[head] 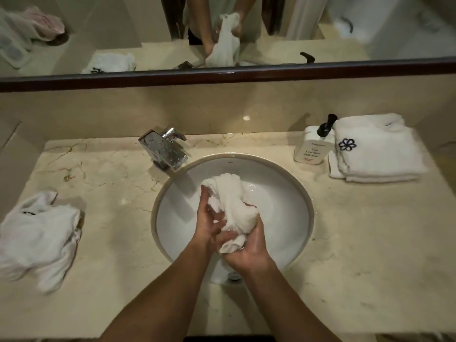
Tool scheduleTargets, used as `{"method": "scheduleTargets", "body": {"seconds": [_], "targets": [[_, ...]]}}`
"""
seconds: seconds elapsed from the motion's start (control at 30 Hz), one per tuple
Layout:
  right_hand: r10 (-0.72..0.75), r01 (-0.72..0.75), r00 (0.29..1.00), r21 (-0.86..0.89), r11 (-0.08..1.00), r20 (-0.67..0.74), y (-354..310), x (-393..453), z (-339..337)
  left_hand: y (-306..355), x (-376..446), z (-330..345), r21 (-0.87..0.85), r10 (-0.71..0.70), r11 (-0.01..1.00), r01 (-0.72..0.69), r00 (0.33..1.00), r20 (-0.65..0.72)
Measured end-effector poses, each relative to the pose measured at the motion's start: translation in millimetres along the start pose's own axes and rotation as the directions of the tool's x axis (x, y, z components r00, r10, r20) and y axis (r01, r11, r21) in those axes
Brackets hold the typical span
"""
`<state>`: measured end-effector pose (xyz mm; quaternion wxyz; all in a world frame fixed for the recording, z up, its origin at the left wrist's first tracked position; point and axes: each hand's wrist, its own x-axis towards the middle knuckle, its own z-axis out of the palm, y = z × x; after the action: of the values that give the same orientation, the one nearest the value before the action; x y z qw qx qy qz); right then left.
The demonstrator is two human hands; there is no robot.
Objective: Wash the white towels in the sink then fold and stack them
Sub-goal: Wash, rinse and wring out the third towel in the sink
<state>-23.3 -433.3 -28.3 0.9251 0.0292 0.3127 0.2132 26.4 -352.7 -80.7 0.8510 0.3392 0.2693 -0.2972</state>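
Far left on the marble counter [118,174] there's a crumpled white towel [37,238] just lying in a loose heap, with a bit of dark stitching showing on top. Moving right, the chrome faucet [164,150] sits at the back-left of the round white sink [276,193], spout angled toward the basin. Over the middle of the sink both hands are working a bunched-up wet towel [232,206]. The left hand [208,225] has its fingers curled into the left side of the wad, grasping it, and the right hand [246,250] is clenched around the lower end, so the cloth sticks up out of that fist toward the back of the bowl. The towel is held above the basin, not resting on the bottom as far as I can tell. Right of the sink there's a white pump bottle [312,146] with a black pump, and touching it on the right a neatly folded stack of towels [377,151] with a dark flower logo facing up. Up top, the mirror [148,33] reflects the hands and towel.
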Motion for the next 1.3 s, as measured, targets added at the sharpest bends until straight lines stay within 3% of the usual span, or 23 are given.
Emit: {"method": "scheduleTargets", "body": {"seconds": [0.07,0.17,0.27,0.37,0.47,0.53,0.67,0.77,0.83,0.9,0.93,1.0,1.03,1.1,1.17,1.23,1.3], "targets": [[0.052,-0.053,0.998,0.013,0.999,0.045,-0.3,0.6,-10.9,2.7,2.3,6.4,-0.088,-0.041,0.995,0.05,0.994,0.097],[0.109,-0.104,0.992,-0.09,0.991,0.059,-0.8,-0.5,-20.9,14.4,1.1,13.7,-0.067,-0.09,0.993,0.099,0.989,0.119],[0.064,-0.092,0.993,-0.311,0.946,-0.097,-4.0,-5.2,-19.8,25.7,5.0,17.2,0.051,-0.109,0.993,0.106,0.993,0.052],[-0.121,-0.07,0.957,-0.617,0.784,-0.262,-9.1,-4.2,-17.5,38.4,6.5,24.2,0.257,-0.079,0.963,0.084,0.996,-0.03],[-0.234,-0.078,0.941,-0.829,0.554,-0.245,-12.7,5.4,-18.6,43.2,5.1,27.6,0.41,-0.044,0.908,0.092,0.991,-0.126],[-0.264,-0.085,0.942,-0.909,0.408,-0.206,-14.8,9.6,-19.7,45.0,9.0,23.9,0.524,0.104,0.851,0.031,0.968,-0.226],[-0.265,-0.078,0.952,-0.959,0.271,-0.153,-18.4,16.2,-22.5,50.7,20.1,14.9,0.832,0.299,0.553,-0.049,0.943,-0.144],[-0.322,-0.154,0.931,-0.984,0.087,-0.174,-16.0,26.1,-24.5,51.8,25.9,13.0,0.973,0.369,0.23,-0.029,0.927,-0.06],[-0.36,-0.199,0.917,-0.979,-0.039,-0.172,-18.3,29.0,-26.1,49.3,30.9,13.6,0.996,0.393,0.088,0.018,0.918,-0.052],[-0.39,-0.228,0.907,-0.963,-0.146,-0.155,-27.2,28.2,-26.5,44.5,32.0,13.1,0.995,0.417,0.094,0.038,0.906,-0.074],[-0.393,-0.238,0.908,-0.95,-0.203,-0.143,-32.7,28.7,-25.6,41.6,32.8,12.6,0.989,0.433,0.142,0.029,0.897,-0.089],[-0.398,-0.262,0.91,-0.906,-0.332,-0.117,-41.9,26.4,-18.1,37.6,31.8,11.5,0.938,0.462,0.346,-0.01,0.872,-0.161],[-0.399,-0.244,0.912,-0.905,-0.348,-0.093,-44.8,24.2,-15.5,38.2,29.6,11.8,0.878,0.463,0.476,-0.047,0.862,-0.205],[-0.417,-0.142,0.908,-0.965,-0.218,-0.04,-51.2,15.0,-12.7,44.2,22.9,14.4,0.689,0.411,0.711,-0.137,0.877,-0.249],[-0.471,-0.02,0.88,-0.997,0.077,-0.054,-55.4,3.7,-12.5,52.6,10.0,11.8,0.541,0.344,0.817,-0.198,0.921,-0.181],[-0.532,0.118,0.837,-0.907,0.403,-0.127,-57.1,-1.6,-15.9,57.7,-6.2,2.8,0.557,0.337,0.788,-0.264,0.941,-0.03],[-0.553,0.279,0.805,-0.685,0.673,-0.215,-54.8,1.3,-13.4,57.7,-22.2,-3.3,0.648,0.344,0.681,-0.341,0.93,0.128]]}}
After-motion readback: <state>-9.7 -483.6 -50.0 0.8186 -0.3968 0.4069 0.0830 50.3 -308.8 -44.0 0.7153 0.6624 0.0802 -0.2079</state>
